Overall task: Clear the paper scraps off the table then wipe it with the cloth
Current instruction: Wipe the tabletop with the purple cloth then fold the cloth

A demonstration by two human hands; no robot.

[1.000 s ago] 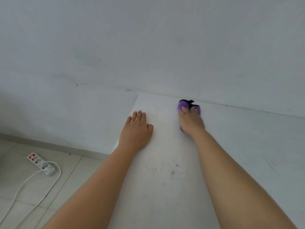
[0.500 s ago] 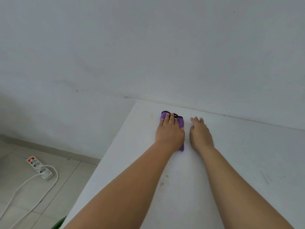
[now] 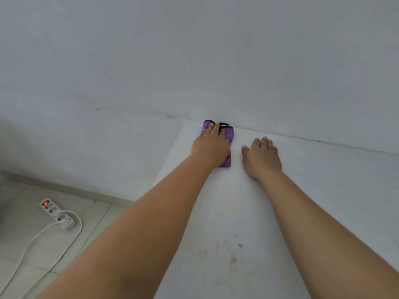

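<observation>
Left hand (image 3: 210, 145) flat, pressing cloth (image 3: 228, 134) near table's (image 3: 237, 212) far corner; right hand (image 3: 260, 157) released.

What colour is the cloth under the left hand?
Purple with black trim, seen in the head view: cloth, left hand.

No readable text anywhere tbh. Checked the power strip (image 3: 57, 214) on the floor, it only had a lit red switch, no brand or numbers I could make out. The cloth (image 3: 228, 134) and table (image 3: 323, 169) had no labels or print either.
</observation>
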